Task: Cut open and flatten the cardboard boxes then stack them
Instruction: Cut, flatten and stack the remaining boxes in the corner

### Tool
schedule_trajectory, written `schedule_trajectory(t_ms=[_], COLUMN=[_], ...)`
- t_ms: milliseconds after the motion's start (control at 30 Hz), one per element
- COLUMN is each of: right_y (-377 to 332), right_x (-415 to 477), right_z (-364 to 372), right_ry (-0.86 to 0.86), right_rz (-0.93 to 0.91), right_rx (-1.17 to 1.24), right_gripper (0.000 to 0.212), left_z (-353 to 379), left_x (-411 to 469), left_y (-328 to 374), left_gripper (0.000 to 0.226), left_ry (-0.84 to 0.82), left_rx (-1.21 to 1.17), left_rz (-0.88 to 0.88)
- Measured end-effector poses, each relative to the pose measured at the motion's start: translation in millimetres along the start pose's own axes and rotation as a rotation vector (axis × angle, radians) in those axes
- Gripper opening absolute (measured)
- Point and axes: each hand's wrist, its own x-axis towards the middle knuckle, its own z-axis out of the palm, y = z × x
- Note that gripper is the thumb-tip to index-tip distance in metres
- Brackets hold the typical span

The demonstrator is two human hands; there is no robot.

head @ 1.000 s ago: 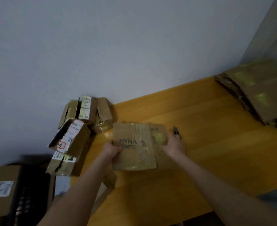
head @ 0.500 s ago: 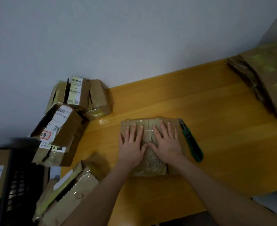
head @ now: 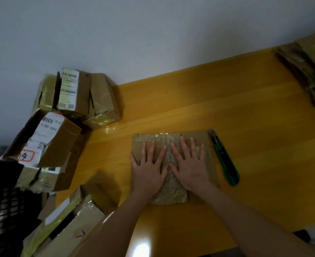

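Note:
A flattened brown cardboard box [head: 206,145] with shiny tape lies on the yellow wooden table [head: 245,112]. My left hand [head: 148,168] and my right hand [head: 189,165] press flat on it side by side, fingers straight and spread. A green utility knife [head: 225,158] lies on the table just right of the box, apart from my hands. A stack of flattened cardboard [head: 305,71] sits at the table's far right edge.
Several unflattened taped boxes with shipping labels [head: 64,112] are piled at the table's left end against the white wall. More boxes [head: 69,219] lie lower left beside a black crate [head: 2,206].
One second ago both hands held the box up by its sides. They laid it on the table and now press it flat; the knife shows beside it.

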Motion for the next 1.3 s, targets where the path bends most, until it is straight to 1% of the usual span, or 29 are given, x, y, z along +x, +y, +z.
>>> schedule_trajectory(t_ms=[133,400,633,800,833,900,967,1033,1100,1167,1233,1300], right_y=[-1,1,1,13,17,24,28,28,27,25,24,25], right_x=[-2,1,2,-11,-20,-44,-70,-85,-89,-89,-89,-91], right_z=[0,7,8,-10,-13,-15,-16,-20,-28,-33,-38,-45], right_ry=[-0.023,0.013,0.045,-0.018,-0.012,0.030,0.032,0.004,-0.026,-0.042,-0.070,-0.101], right_rz=[0.009,0.019,0.004,-0.094,-0.078,0.043,0.193,0.330,0.433,0.507,0.569,0.602], right_rx=[-0.007,-0.029,-0.040,0.028,0.037,0.088,0.179,0.315,0.449,0.560,0.664,0.765], right_gripper=[0.068,0.067,0.068,0.066,0.067,0.077,0.090,0.100,0.107,0.115,0.126,0.133], left_z=[0,4,4,-5,-8,-20,-32,-44,-53,-57,-64,-73], left_x=[-1,-1,-1,-14,-18,-27,-38,-47,-51,-51,-50,-49], left_y=[0,1,0,21,25,25,18,12,6,4,5,6], left_gripper=[0.061,0.063,0.066,0.059,0.060,0.066,0.075,0.079,0.078,0.075,0.072,0.065], left_ry=[0.019,0.050,-0.021,-0.152,-0.183,-0.196,-0.106,-0.028,-0.065,-0.136,-0.102,-0.004], left_rx=[-0.012,-0.022,0.028,-0.035,-0.067,-0.157,-0.275,-0.435,-0.667,-0.843,-0.905,-0.910], left_rz=[0.006,0.004,-0.025,-0.168,-0.174,-0.194,-0.288,-0.437,-0.583,-0.659,-0.705,-0.753])
